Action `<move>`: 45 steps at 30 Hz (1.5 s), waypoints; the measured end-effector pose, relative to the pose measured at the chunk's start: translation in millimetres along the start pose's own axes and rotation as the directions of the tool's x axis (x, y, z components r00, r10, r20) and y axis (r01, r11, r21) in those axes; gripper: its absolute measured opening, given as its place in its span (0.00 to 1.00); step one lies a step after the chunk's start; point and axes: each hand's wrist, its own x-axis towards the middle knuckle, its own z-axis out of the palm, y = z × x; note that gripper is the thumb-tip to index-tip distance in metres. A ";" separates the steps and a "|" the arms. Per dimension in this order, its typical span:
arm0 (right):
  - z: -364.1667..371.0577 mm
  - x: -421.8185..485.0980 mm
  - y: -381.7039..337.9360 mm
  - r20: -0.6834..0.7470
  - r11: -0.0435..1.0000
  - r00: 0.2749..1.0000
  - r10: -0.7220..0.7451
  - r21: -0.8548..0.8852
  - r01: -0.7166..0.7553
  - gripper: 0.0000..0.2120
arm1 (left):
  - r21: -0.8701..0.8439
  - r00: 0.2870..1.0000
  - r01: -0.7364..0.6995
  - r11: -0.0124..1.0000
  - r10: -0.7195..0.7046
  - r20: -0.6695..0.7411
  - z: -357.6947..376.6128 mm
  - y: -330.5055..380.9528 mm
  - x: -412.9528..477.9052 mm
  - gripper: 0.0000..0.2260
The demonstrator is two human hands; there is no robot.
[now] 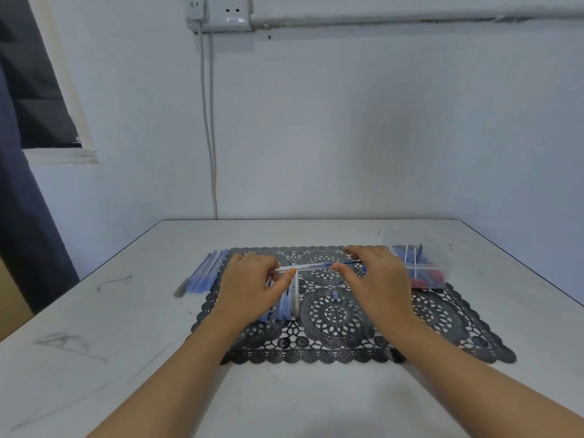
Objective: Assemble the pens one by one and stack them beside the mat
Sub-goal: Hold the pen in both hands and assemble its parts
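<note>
Currently the pen in hand is half built: a clear barrel [311, 266] is held level just above the mat [442, 314], with a blue refill [347, 263] partly slid into its right end. The left hand [249, 284] pinches the barrel between thumb and curled fingers. The right hand [376, 279] pinches the refill's free end between thumb and forefinger, its other fingers loosely curled. Under the left hand more loose barrels [289, 303] lie on the mat, and a small blue cap [336, 295] sits near its middle. Just off the mat's left edge, a stack [205, 273] of several finished-looking pens lies on the table [126, 343]. The job therefore looks well begun but not done: this pen likely wants its cap yet, and the barrels on the mat wait. A clear bag [418, 267] at the mat's far right corner holds more parts, blue and red. No brand or writing can be read anywhere, not even on the wall socket [234, 9].
</note>
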 end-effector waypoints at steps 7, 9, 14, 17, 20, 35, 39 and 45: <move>0.9 -3.9 -4.8 0.025 0.989 0.999 -0.045 0.140 0.041 0.13 | -0.019 1.000 -0.025 0.999 0.025 -0.008 0.7 2.9 -1.2 0.17; 2.9 -4.5 -4.0 0.025 0.981 0.995 -0.093 0.175 0.087 0.13 | -0.020 1.000 -0.031 0.999 0.031 -0.004 1.5 3.3 -1.4 0.17; 6.3 -5.5 -3.5 0.034 0.943 0.977 -0.211 0.269 0.194 0.15 | 0.000 0.999 -0.042 0.999 0.042 -0.018 2.3 4.2 -1.4 0.16; 7.3 -5.6 -3.8 0.061 0.920 0.966 -0.250 0.325 0.218 0.19 | 0.000 0.999 -0.047 0.999 0.047 -0.026 2.2 5.1 -1.8 0.16; 8.2 -6.0 -4.4 0.086 0.902 0.957 -0.277 0.368 0.228 0.23 | 0.001 0.998 -0.053 0.999 0.053 -0.031 2.5 6.4 -2.1 0.16; 3.9 -4.9 -9.0 0.230 0.824 0.940 -0.252 0.560 0.084 0.32 | -0.020 0.998 -0.052 0.998 0.052 -0.021 4.0 5.9 -2.8 0.17; 2.7 -3.5 -7.4 0.215 0.859 0.940 -0.264 0.496 0.128 0.31 | -0.012 0.999 -0.048 0.999 0.048 0.000 4.8 4.1 -2.6 0.17; 1.5 1.2 -2.3 0.164 0.926 0.978 -0.128 0.373 0.059 0.20 | -0.011 0.999 -0.019 1.000 0.019 0.036 3.6 1.0 -1.0 0.17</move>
